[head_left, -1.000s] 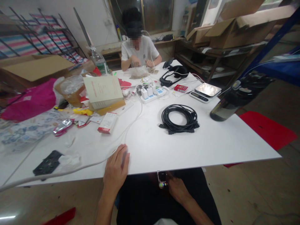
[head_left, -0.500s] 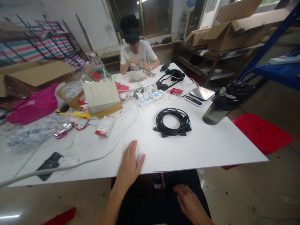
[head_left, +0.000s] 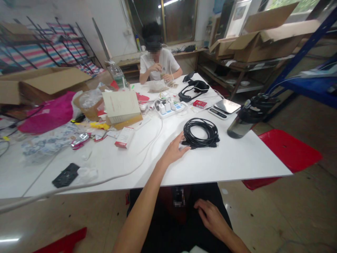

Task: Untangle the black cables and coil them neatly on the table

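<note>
My left hand (head_left: 174, 151) reaches across the white table (head_left: 237, 161), fingers stretched out, its fingertips at the near left edge of a coiled black cable (head_left: 200, 133). It holds nothing. My right hand (head_left: 210, 216) rests below the table edge on my dark-clothed lap, fingers loosely apart and with nothing in them. A small blurred object (head_left: 179, 196) sits on my lap just under the table edge.
A dark water bottle (head_left: 249, 116), a kitchen scale (head_left: 224, 108), a white power strip (head_left: 171, 107) and a headset (head_left: 194, 89) lie beyond the coil. Boxes, packets and a pink bag (head_left: 50, 112) crowd the left. Another person (head_left: 158, 63) sits opposite. A red stool (head_left: 286, 154) stands on the right.
My left hand has moved forward and right from the table's near edge to the black cable coil. My right hand stays on my lap. The view has shifted a little.
</note>
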The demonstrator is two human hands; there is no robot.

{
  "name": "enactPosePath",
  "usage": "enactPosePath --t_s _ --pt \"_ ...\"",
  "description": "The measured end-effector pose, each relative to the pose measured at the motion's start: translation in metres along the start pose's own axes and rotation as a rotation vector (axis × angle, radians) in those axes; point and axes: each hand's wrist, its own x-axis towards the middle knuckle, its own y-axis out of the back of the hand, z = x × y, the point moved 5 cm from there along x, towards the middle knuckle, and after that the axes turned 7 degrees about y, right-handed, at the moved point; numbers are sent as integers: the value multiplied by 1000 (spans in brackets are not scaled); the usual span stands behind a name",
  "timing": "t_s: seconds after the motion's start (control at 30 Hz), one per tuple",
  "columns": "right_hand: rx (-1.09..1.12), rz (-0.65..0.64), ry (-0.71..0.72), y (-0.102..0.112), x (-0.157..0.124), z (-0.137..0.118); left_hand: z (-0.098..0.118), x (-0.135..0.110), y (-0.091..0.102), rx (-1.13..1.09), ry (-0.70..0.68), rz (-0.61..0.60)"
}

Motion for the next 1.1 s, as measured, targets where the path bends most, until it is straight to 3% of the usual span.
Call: enactPosePath --t_s 0.13,0.3,0.4,0.5,0.63,0.9,1.1 --pt "-22 189 190 29 2 -47 -19 -40 30 107 92 33" --pt "-152 624 344 120 9 -96 -53 -127 84 253 83 124" --pt "-370 731 293 179 45 -89 -66 -172 113 338 50 211" --pt "-563 626 257 217 102 -63 -66 -196 130 385 11 368" --pt "-646 439 280 228 152 -34 -59 -197 133 416 17 495" --pt "-763 444 222 221 161 -14 -58 -195 132 515 119 607" --pt "-744 427 206 242 204 1 -58 -195 133 552 203 667"
